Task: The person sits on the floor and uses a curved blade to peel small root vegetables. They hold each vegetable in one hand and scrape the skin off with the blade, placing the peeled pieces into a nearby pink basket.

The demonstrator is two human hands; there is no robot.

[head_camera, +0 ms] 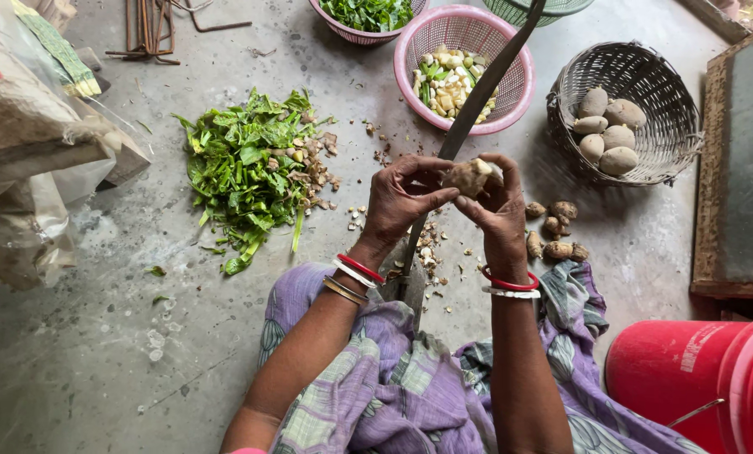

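Between my two hands, one brown tuber, my left hand and right hand both clamped on it, curved blade rising just behind, unpeeled tubers beside my right grip.

I sit on the floor, upright curved blade rising between my knees. My left hand and right hand meet at the blade, root vegetable between them. Pile of leafy greens lies to my left. Unpeeled roots on floor just right of my right hand. Basket of chopped pieces ahead, behind the blade. Wicker basket of peeled tubers ahead-right. Bucket beside my right knee. Sack far left.
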